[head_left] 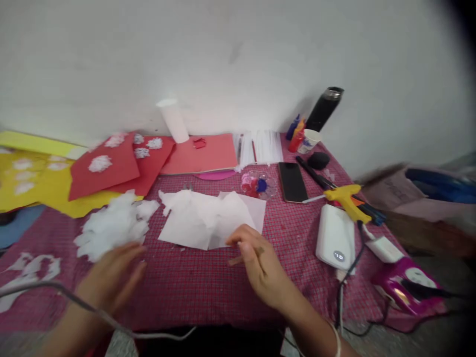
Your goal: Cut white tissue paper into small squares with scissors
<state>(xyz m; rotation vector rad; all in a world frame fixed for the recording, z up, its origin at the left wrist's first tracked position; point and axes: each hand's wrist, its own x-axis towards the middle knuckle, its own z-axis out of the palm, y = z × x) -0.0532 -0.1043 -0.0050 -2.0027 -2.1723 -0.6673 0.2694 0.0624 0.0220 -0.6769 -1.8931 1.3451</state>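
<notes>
Strip [235, 261]: one, flat, brown; wood or card, we cannot tell. We judge it light, fairly stiff, not slippery, liable to bend or snap if levered.
Best hold on strip: flat faces, near the middle, by light pinch.
Right hand [265, 272]: thumb and fingers pinching the strip.
Strip in grip: crosswise under the thumb; one end juts out to the left, the other shows just past the thumb. We find it above the cloth [178, 287], just on the near side of the sheets [182, 230].
Left hand [106, 277]: blurred; thumb and fingers spread, nothing seen between them.
Pile [115, 223]: white, ruffled, just beyond the left fingers; contact, we cannot tell. We judge it very light, soft, easily crushed or torn.
Best hold on pile: from underneath, loosely, off the ruffled edges.
</notes>
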